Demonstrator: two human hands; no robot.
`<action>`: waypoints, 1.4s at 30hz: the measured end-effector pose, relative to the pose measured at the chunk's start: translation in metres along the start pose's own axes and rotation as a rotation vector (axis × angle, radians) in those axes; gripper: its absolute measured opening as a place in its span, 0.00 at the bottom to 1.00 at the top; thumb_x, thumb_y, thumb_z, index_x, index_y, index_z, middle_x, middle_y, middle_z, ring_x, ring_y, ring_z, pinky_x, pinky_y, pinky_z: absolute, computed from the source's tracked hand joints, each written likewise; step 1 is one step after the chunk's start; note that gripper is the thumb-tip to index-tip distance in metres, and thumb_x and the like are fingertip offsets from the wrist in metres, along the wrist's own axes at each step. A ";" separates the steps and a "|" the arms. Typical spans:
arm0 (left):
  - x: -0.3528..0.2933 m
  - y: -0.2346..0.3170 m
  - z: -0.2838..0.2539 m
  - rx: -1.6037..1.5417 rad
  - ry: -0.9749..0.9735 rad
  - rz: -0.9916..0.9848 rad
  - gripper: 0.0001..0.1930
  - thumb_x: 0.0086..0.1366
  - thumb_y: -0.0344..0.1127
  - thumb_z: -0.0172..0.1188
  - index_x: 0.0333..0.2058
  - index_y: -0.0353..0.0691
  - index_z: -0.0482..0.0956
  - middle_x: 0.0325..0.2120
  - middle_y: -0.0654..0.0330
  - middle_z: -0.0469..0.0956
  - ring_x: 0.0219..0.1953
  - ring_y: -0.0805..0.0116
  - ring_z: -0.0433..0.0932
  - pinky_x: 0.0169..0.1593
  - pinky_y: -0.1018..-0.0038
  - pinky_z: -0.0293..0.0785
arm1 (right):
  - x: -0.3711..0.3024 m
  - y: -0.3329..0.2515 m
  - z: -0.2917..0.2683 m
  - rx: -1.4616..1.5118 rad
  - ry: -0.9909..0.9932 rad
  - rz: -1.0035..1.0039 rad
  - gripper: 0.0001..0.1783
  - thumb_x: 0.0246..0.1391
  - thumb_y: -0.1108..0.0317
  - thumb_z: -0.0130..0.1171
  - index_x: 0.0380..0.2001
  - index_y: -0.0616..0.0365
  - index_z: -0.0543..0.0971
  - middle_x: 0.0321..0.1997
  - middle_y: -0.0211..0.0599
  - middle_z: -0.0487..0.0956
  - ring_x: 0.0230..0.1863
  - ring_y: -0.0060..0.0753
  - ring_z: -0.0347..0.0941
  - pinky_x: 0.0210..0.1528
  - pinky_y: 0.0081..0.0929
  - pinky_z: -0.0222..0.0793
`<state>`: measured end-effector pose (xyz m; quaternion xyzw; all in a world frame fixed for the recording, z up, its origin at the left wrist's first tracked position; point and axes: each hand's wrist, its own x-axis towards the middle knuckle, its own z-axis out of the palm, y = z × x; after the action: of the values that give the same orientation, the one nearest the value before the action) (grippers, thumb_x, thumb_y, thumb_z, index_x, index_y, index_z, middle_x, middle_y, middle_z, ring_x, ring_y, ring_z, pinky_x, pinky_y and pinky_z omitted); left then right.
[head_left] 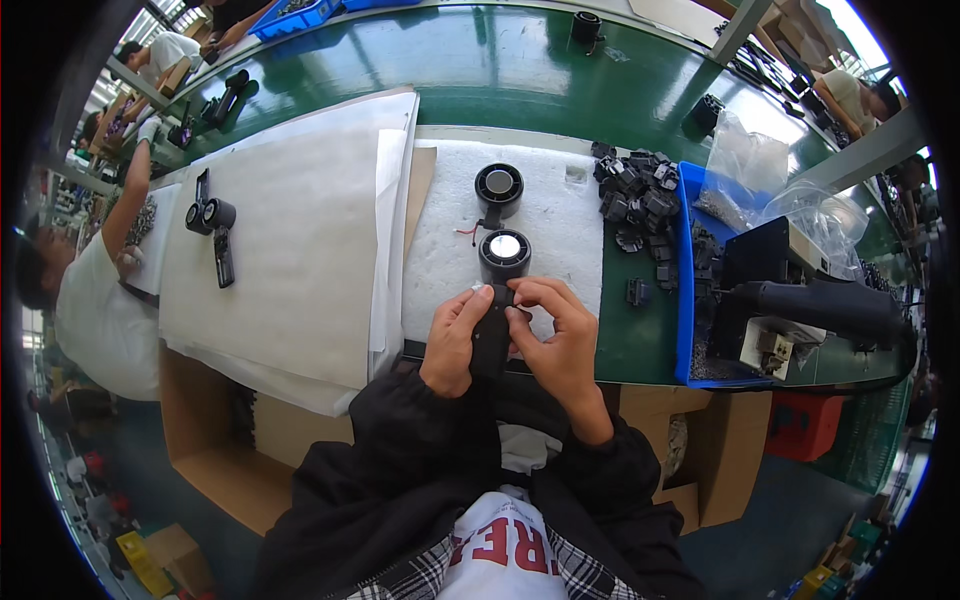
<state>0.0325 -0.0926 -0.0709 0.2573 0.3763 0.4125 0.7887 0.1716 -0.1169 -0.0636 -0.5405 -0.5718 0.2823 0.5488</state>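
Both hands grasp one small black fan [497,300] just above the near edge of the desk [520,75]: the left hand [452,340] pinches its handle from the left side, the right hand [556,335] wraps it from the right with the fingertips curled over the top of the handle, just below the round head with its pale centre. What the fingertips press is too small to tell. A second fan [497,190] of the same kind lies just beyond on the white foam pad [560,225], untouched, a thin red wire trailing beside it. To the right sits a heap of loose black parts [635,190], and beyond it a blue tray [688,290] with more. By the look of it the work is at an early stage: one piece in hand, one waiting, many parts unused.
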 end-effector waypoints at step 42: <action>0.018 0.002 0.013 0.160 -0.055 -0.056 0.17 0.70 0.41 0.52 0.38 0.29 0.79 0.31 0.56 0.81 0.26 0.74 0.80 0.29 0.78 0.77 | 0.036 -0.072 -0.033 0.794 -0.036 -0.430 0.24 0.61 0.45 0.49 0.52 0.46 0.61 0.36 0.52 0.67 0.19 0.46 0.68 0.22 0.45 0.65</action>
<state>0.0486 -0.0777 -0.0691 0.3203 0.3935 0.3519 0.7866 0.1867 -0.1105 0.0215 -0.1521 -0.5281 0.3688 0.7496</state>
